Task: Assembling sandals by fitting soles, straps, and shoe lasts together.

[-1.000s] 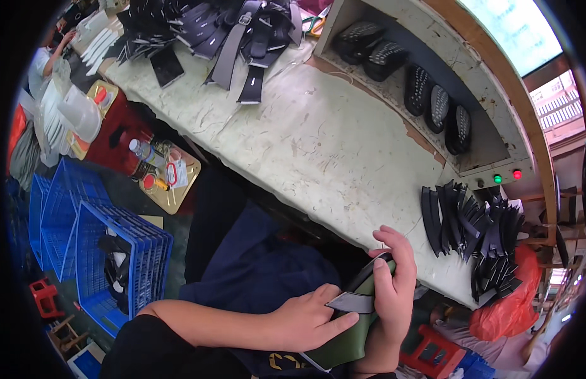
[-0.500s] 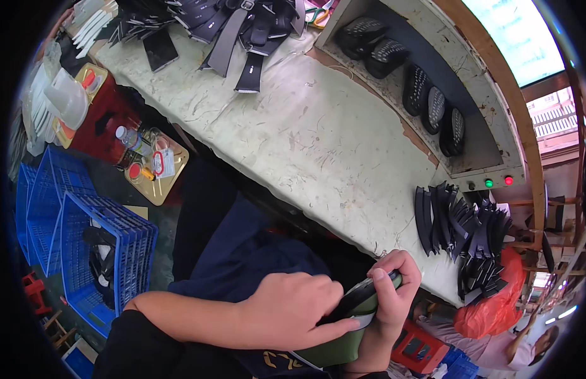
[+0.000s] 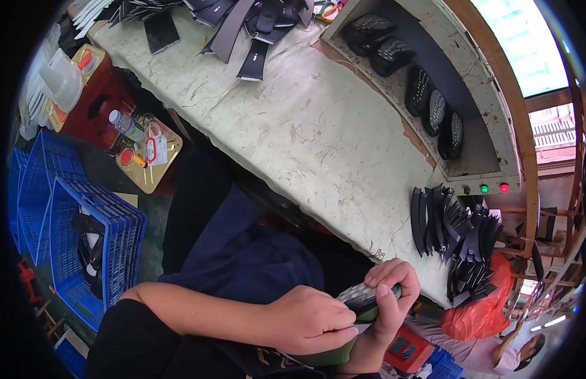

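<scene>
Low in front of me, my right hand (image 3: 394, 295) wraps round the toe end of a black shoe upper with pale studs (image 3: 357, 292), which is fitted over a green shoe last (image 3: 334, 359). Its thumb lies along the near side, with the fingers over the far edge. My left hand (image 3: 310, 319) is closed against the near end of the same piece, its fingers curled in and partly hiding it. Whether a strip or edge is pinched in those fingers I cannot tell. A bit of light material shows between the two hands.
A pale worktable (image 3: 293, 139) stretches ahead, with black straps (image 3: 258, 57) at its far end and black curved strips (image 3: 432, 218) piled at right. Several studded shoes (image 3: 419, 88) stand in a grey cabinet (image 3: 473, 167). Blue crates (image 3: 97, 208), a bottle tray (image 3: 170, 155) and a red bag (image 3: 476, 316) flank me.
The shoe upper has tipped so its studded face now shows. My left hand has shifted slightly right and down, its thumb no longer stretched along the piece. The whole view has shifted a little.
</scene>
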Available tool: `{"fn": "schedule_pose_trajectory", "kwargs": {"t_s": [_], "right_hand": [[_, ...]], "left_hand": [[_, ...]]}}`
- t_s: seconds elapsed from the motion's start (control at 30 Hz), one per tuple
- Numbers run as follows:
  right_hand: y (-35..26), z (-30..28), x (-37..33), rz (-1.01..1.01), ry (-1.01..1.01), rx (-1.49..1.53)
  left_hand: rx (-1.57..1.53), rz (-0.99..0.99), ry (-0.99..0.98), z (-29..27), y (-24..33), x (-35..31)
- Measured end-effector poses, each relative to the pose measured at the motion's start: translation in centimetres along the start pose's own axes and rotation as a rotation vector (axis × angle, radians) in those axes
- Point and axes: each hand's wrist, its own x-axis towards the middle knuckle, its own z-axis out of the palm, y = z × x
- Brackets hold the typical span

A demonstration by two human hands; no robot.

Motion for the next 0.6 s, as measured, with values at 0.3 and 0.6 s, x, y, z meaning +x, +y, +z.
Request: {"fn": "schedule_pose_trajectory", "kwargs": {"t_s": [0.3, 0.6], "right_hand": [[2.3, -0.6, 0.0, -0.183, -0.195, 0.266], [2.2, 0.0, -0.3, -0.277, -0.240, 0.334]], "left_hand": [[-0.210, 0.207, -0.059, -0.9, -1.3, 0.3], [-0.317, 0.197, -0.204, -1.4, -4.2, 0.1]]}}
